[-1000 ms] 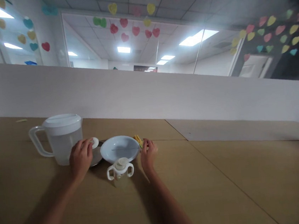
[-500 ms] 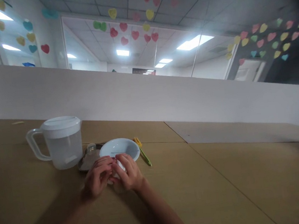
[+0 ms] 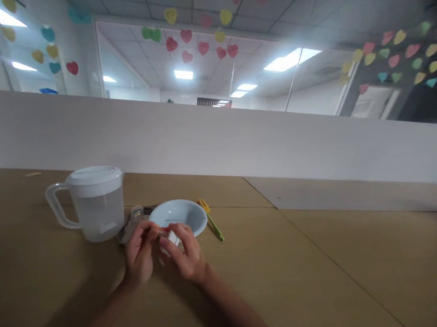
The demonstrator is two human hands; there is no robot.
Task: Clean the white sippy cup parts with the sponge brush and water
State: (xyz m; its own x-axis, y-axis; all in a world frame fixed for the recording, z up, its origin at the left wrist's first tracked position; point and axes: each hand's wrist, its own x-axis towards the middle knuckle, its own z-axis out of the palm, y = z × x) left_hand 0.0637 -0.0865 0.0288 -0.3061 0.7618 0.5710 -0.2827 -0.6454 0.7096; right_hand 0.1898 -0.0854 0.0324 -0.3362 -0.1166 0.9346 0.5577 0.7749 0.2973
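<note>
1. Your forearms are slanting up from the bottom edge, both cut off there; the L one is lying in dim light.
2. Your R hand is curving in, back of hand up, thumb & fingers clamping on a white piece.
3. Your L hand is facing it, wrist upright, fingers bent, tips nearly meeting the R ones; can't tell if they're gripping anything.
4. The white pc is sitting betw. your hands, in front of the bowl's near rim; fingers are hiding most of it, so its full shape isn't showing.
5. A white bowl is standing just beyond your hands, a thin dark line running across its inside; your fingers are covering part of its near rim.
6. A yellow-and-green utensil is lying R of the bowl, green end pointing twd you; yellow end is blurring.
7. A dark tray is showing partly betw. bowl & pitcher, a clear piece resting on it; your L hand is blocking some.
8. A lidded pitcher is standing L of the tray, handle pointing L; a pale patch low on it is too blurry to read.
9. Paper hearts are dotting the glass above the white wall.
</note>
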